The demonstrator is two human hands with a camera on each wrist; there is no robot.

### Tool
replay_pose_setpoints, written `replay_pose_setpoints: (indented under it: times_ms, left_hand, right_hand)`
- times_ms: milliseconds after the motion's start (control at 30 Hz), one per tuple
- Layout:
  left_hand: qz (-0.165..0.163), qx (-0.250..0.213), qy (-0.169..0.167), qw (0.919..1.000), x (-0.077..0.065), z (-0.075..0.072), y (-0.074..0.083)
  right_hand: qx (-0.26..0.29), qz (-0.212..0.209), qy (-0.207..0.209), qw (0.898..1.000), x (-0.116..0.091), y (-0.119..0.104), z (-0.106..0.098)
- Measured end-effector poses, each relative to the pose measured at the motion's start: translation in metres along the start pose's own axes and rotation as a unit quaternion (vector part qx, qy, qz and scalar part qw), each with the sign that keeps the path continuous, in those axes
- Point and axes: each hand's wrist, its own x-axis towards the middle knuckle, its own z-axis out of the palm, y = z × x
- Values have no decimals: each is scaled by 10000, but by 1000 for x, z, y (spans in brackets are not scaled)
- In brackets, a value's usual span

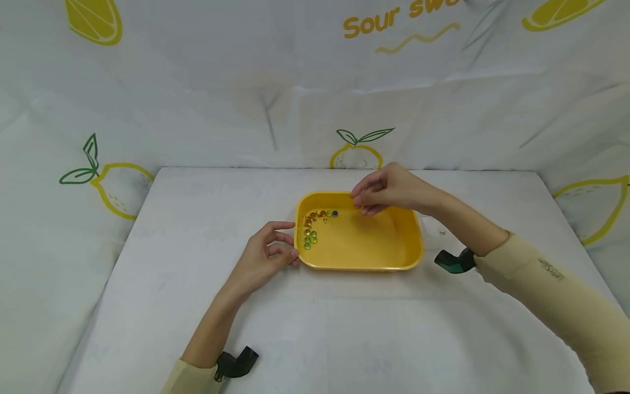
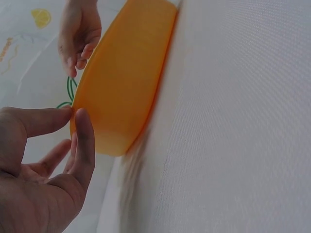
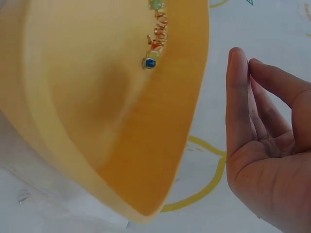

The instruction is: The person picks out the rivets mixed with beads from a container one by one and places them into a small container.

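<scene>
A shallow yellow tray [image 1: 364, 269] stands on the white table. Along its left wall and far left corner lie several tiny round gem-like pieces, green [image 1: 307, 239], amber [image 1: 308, 222] and one dark blue [image 1: 335, 213]; some show gold metal parts. My left hand [image 1: 266, 257] touches the tray's left end from outside with its index finger and thumb. My right hand [image 1: 389, 190] hovers above the tray's far side. Thumb and index fingertips [image 3: 237, 56] of the right hand meet; nothing shows between them, though a very small piece could be hidden there.
Just right of the tray lies something clear and flat, like a plastic bag [image 1: 433, 227], with a small silvery piece [image 1: 442, 232] on it. A white cloth with lemon prints [image 1: 356, 156] hangs behind the table. Each wrist wears a dark camera mount [image 1: 237, 363].
</scene>
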Motion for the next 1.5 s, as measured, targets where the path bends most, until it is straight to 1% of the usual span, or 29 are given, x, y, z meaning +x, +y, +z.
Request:
replay_pose_setpoints:
  times_ms: [300, 433, 700, 967, 1167, 1367, 1500]
  left_hand:
    - [-19, -3, -8, 10000, 0, -2, -2]
    - [19, 4, -25, 10000, 1, -2, -3]
    - [31, -14, -36, 10000, 1, -1, -4]
    - [-4, -14, -10, 10000, -2, 0, -3]
    - [-137, 4, 17, 9999, -4, 3, -3]
    - [-153, -72, 11, 9999, -5, 6, -5]
    - [-142, -34, 34, 9999, -7, 6, -5]
  right_hand:
    - [-176, 9, -89, 9998, 11, -7, 5]
    - [-119, 34, -158, 9998, 14, -9, 8]
    - [-145, -102, -319, 9993, 24, -5, 14]
    - [-396, 31, -527, 9978, 33, -9, 21]
    - [-255, 115, -547, 9981, 39, -10, 26]
    - [-201, 11, -565, 9982, 45, -6, 32]
    - [-276, -24, -577, 9979, 49, -5, 37]
